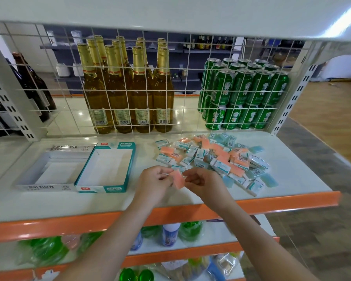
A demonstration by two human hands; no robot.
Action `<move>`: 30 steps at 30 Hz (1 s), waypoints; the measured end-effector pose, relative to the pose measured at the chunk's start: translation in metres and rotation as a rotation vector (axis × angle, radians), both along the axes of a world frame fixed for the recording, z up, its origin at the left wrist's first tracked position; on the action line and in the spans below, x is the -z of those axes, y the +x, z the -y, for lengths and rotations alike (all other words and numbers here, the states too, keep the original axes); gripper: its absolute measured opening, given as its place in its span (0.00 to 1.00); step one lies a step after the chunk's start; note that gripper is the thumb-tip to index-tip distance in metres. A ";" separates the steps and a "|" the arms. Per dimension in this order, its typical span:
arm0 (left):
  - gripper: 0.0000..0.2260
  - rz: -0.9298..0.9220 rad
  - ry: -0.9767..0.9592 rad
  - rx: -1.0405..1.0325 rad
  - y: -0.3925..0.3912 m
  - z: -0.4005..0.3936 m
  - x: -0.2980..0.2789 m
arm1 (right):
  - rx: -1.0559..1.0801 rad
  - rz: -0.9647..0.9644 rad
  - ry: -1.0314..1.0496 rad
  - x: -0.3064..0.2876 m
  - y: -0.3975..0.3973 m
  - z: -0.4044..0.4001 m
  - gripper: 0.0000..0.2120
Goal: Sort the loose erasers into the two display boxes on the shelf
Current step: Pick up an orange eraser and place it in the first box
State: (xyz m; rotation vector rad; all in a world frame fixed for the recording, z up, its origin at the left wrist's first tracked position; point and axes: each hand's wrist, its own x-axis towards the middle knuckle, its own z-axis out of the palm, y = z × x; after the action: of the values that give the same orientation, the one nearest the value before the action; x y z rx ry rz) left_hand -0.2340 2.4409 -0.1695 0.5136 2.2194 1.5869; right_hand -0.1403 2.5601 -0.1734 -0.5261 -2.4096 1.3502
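Erasers, small wrapped blocks in orange, pale blue and white-and-teal sleeves, are lying heaped toward the right end of the white shelf, just in front of its wire back. Both hands are sharing one flat orange eraser near the front edge, the left hand and the right hand each pinching an end in a closed fingertip grip. Two boxes are sitting empty at the left end: a grey-and-white cardboard display box and, touching its right side, a teal-trimmed white cardboard display box. To do this well, the person is probably best checking the wrapper against the box printing, then laying the piece flat in a back corner, starting a tidy row.
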 end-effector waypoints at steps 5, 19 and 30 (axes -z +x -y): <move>0.05 0.079 0.093 -0.035 -0.001 0.001 0.000 | -0.002 0.016 0.005 0.000 -0.001 0.000 0.12; 0.07 0.210 0.113 -0.063 0.000 0.005 0.001 | 0.052 -0.024 0.013 -0.001 -0.004 0.003 0.14; 0.08 0.214 0.096 0.002 0.005 0.006 -0.003 | 0.005 -0.004 0.091 0.002 -0.003 0.002 0.16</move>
State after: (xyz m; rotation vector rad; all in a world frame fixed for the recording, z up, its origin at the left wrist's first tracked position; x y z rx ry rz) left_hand -0.2286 2.4351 -0.1669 0.3530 1.9930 1.6700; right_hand -0.1432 2.5582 -0.1758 -0.5035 -2.4512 1.2316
